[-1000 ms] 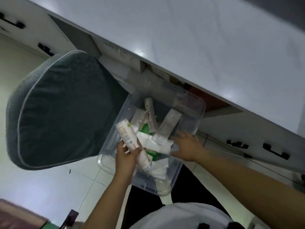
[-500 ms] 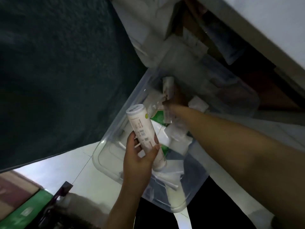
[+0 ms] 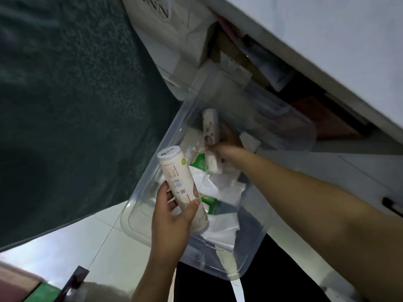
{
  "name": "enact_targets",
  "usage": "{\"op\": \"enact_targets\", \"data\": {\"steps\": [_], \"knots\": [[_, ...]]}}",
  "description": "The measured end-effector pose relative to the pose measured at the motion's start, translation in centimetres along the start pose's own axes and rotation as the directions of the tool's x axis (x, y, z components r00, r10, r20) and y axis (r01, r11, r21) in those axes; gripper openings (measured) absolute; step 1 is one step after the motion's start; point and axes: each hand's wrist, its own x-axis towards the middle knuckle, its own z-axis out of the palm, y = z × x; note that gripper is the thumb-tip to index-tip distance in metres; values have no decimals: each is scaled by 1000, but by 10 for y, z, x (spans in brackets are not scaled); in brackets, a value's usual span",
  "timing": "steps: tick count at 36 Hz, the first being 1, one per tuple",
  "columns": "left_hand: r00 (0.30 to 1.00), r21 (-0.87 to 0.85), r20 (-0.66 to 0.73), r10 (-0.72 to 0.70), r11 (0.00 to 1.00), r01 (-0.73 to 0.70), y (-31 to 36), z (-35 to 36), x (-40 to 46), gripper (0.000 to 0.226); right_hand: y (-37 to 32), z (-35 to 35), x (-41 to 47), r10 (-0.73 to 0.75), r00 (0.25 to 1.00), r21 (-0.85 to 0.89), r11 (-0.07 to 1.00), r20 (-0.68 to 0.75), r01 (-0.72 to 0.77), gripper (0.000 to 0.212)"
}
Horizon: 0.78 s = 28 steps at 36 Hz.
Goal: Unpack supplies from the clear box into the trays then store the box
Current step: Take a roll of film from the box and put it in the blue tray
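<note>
Unpacking step is judged in hand: a white tube (image 3: 182,188) is held closed in the left hand (image 3: 172,219) over the clear box (image 3: 135,216) on the lap, while farther in the right hand (image 3: 229,141) is closed around a second tube (image 3: 210,125); lifting both out toward unseen trays is called for next.

Both forearms are bare to the frame's edge, no sleeves, watch or rings visible on the left hand (image 3: 172,216) or right hand (image 3: 229,141), with black trousers (image 3: 272,280) below
</note>
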Motion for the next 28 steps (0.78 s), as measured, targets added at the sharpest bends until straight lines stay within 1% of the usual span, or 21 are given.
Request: {"op": "enact_targets", "data": {"steps": [2,4,6,9,11,16,19,24,28], "knots": [[999,7,37,-1,1000,1,11,-9,-6,63,-13,-17,-34,-18,999,137,991,47,12,93],[998,3,57,10,1000,-10,23,-18,-12,61,-21,-38,-76,-78,993,222,973,94,55,101],[996,0,80,27,1000,-27,37,-27,-18,60,-25,-60,-121,-170,976,237,962,138,134,105],[989,-16,129,66,998,-65,58,-33,-27,65,-22,-92,-189,-281,946,278,933,164,229,103],[980,-24,168,109,994,-106,71,-32,-33,66,-14,-109,-228,-352,927,296,906,129,302,102],[925,-11,339,172,984,-179,101,-10,-60,67,13,-141,-303,-441,897,208,875,-33,437,102],[874,6,446,192,976,-217,114,14,-84,71,32,-157,-335,-452,882,172,866,-129,469,103],[755,60,617,221,944,-325,121,61,-128,71,70,-182,-372,-459,854,214,834,-243,509,103],[697,138,684,216,899,-415,114,103,-167,74,113,-204,-403,-440,839,258,812,-321,524,102]]}}
